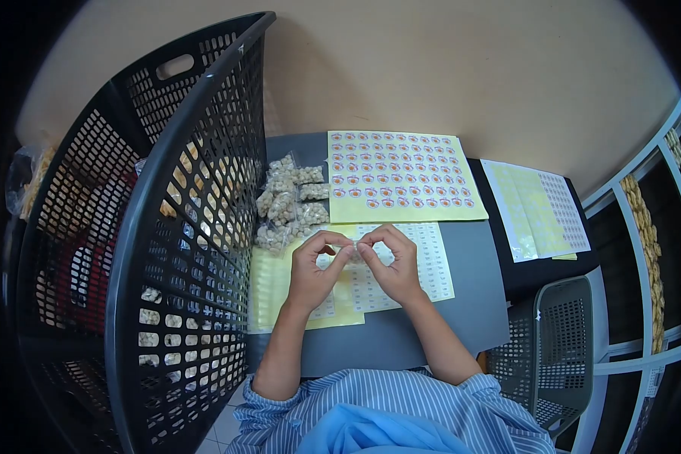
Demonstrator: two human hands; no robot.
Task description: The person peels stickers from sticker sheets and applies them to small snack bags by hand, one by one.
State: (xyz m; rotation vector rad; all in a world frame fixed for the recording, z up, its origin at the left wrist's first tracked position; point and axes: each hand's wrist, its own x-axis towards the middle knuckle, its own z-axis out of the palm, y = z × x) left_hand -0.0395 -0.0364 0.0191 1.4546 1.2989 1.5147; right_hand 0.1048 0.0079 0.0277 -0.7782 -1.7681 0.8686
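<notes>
My left hand (315,271) and my right hand (398,266) meet over a sheet of small printed labels (434,265). Thumb and forefinger of each hand are pinched together, with the fingertips nearly touching. Whatever is between them is too small to make out. Beneath my left hand lies a yellow backing sheet (268,291) with its labels gone from much of it. Just beyond my hands rests a larger sheet of round red-and-orange stickers (401,175). Clear bags of pale, nut-like pieces (284,193) are piled to the left of it.
A tall black perforated basket (185,151) stands close on the left, with filled bags inside. To the right, more sticker sheets (541,212) lie on a black surface. A dark basket (564,340) and a pale metal rack (635,250) are beyond the grey table (477,303).
</notes>
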